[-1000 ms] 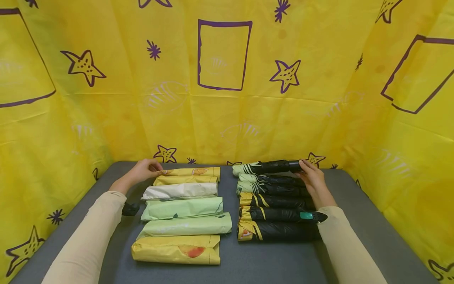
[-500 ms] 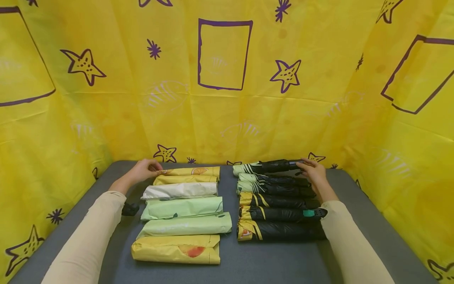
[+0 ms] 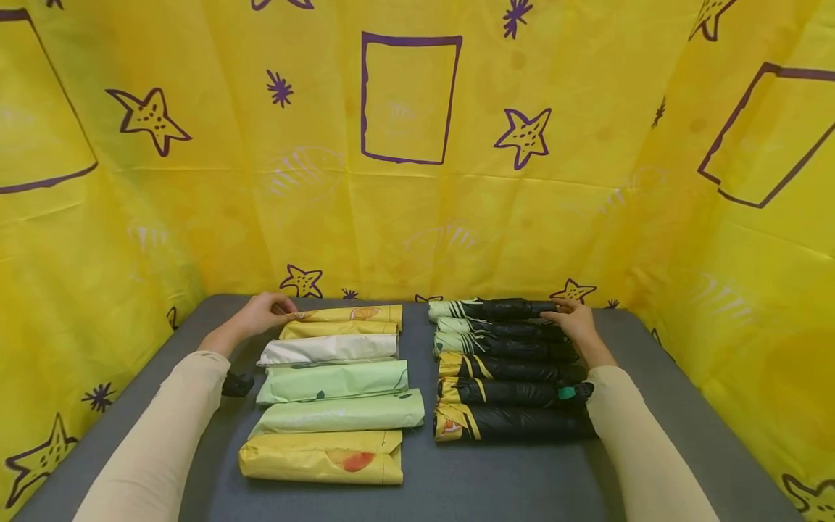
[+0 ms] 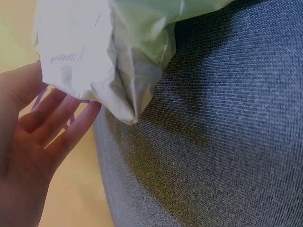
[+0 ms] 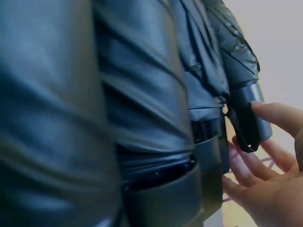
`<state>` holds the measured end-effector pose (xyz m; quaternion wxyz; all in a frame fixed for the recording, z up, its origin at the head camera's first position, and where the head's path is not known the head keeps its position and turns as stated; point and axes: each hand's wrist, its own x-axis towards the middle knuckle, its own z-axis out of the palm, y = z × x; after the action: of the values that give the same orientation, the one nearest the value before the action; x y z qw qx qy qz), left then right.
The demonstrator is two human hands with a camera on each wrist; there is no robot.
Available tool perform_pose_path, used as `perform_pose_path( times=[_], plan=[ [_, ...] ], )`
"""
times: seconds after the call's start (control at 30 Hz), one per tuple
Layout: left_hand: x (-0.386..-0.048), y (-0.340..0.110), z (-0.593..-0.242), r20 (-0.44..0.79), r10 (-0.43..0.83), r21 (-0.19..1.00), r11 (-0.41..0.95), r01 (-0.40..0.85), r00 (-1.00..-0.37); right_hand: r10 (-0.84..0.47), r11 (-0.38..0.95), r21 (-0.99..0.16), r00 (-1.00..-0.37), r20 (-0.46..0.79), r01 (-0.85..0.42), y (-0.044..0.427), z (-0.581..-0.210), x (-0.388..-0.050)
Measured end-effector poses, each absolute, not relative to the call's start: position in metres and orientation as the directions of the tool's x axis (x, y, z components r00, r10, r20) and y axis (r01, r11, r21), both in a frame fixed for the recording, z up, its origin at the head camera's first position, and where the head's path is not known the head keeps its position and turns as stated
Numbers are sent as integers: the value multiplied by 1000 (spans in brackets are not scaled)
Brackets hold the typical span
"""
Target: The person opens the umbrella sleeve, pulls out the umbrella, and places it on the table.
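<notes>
My left hand [image 3: 263, 313] pinches the left end of the farthest rolled yellow sleeve [image 3: 342, 315], which bears an orange-slice print. In the left wrist view its thumb and fingers reach behind the crumpled white sleeve [image 4: 78, 52], so the grip itself is partly hidden. At the back right, my right hand [image 3: 578, 326] holds the handle end of the farthest folded umbrella [image 3: 502, 309], black with a pale green striped tip. From the right wrist view, the thumb lies on the black handle [image 5: 249, 111] with the fingers beneath it. This umbrella lies almost level, parallel to its row.
Nearer in the left column lie another yellow sleeve [image 3: 339, 330], two light green sleeves [image 3: 335, 382] and a large yellow one [image 3: 320, 458]. More folded umbrellas [image 3: 515, 424] line the right column. A gap of grey tabletop [image 3: 417, 478] separates the columns; yellow patterned cloth [image 3: 417, 232] surrounds the table.
The handle end of the farthest umbrella has come down, so it lies flatter beside the others. My right hand lowered with it. My left hand has stayed at the yellow sleeve.
</notes>
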<state>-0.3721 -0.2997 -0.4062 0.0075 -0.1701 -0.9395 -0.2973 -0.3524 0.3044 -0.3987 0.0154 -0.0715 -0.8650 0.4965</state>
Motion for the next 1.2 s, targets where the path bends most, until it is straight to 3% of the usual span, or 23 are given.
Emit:
perform_pose_path(
  times=[0.33, 0.6, 1.2],
  plan=[
    [-370, -300, -407, 117, 313, 556, 766, 323, -943, 181, 531, -835, -982, -52, 142, 303, -408, -359],
    [-370, -301, -409, 92, 308, 569, 765, 304, -947, 147, 640, -753, -986, -72, 151, 304, -407, -360],
    [-369, -305, -410, 80, 309, 571, 765, 298, -948, 51, 721, -692, -999, -1, 37, 304, -405, -358]
  ],
)
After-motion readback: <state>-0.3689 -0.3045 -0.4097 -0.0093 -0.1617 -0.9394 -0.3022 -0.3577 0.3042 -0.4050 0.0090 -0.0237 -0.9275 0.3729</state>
